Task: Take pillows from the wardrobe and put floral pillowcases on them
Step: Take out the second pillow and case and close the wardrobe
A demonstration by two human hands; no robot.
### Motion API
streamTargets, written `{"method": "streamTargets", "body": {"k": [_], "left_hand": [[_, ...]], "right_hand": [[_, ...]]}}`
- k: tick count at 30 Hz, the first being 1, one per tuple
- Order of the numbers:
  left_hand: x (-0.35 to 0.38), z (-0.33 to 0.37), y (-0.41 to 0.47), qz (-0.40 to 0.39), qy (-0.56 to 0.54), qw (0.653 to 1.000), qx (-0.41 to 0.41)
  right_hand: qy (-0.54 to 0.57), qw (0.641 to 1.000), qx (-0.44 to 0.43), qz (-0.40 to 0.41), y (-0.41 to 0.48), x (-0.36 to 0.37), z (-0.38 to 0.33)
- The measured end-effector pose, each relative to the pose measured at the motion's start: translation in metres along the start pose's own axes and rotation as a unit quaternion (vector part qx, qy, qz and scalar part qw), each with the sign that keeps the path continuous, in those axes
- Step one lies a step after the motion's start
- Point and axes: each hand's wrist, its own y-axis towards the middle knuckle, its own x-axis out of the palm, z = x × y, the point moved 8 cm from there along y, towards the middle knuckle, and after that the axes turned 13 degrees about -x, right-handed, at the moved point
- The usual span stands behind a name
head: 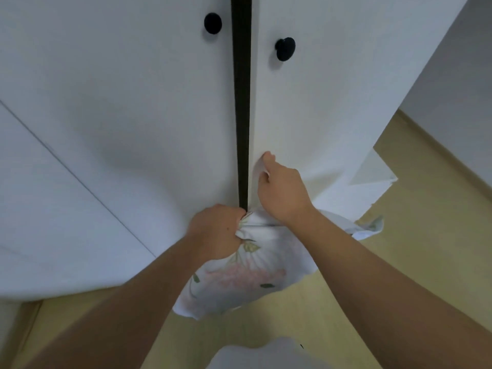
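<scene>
While left hand (213, 233) clutches the floral pillowcase (239, 280), our right hand (282, 193) hooks the wardrobe door (319, 102) edge below its knob (285, 49); we should pull evenly.

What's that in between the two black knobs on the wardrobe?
A thin dark gap, where the left door and right door stand slightly apart. It runs down between the left knob and right knob, in the head view.
</scene>
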Motion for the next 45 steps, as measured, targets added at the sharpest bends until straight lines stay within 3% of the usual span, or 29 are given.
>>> {"method": "streamTargets", "body": {"k": [11,22,26,34,38,41,45], "left_hand": [[-0.024,-0.014,0.013,0.054,0.005,0.998,-0.042],[-0.027,-0.015,0.012,0.068,0.010,0.997,-0.044],[-0.027,-0.014,0.010,0.079,0.007,0.996,-0.039],[-0.026,0.014,0.020,0.088,-0.005,0.996,0.013],[-0.018,0.059,0.035,0.072,-0.003,0.994,0.080],[-0.008,0.100,0.045,0.051,0.000,0.991,0.122],[0.006,0.172,0.050,0.029,-0.012,0.979,0.200]], "right_hand": [[0.080,0.990,0.018,-0.114,0.048,0.015,0.004],[0.128,0.980,0.030,-0.147,0.070,0.021,0.022],[0.119,0.984,0.056,-0.123,0.058,0.015,0.043],[0.144,0.980,0.081,-0.114,-0.030,-0.008,0.084],[0.122,0.976,0.114,-0.137,-0.092,-0.035,0.114],[0.130,0.964,0.168,-0.159,-0.146,-0.051,0.143],[0.015,0.941,0.299,-0.155,-0.233,-0.067,0.211]]}}
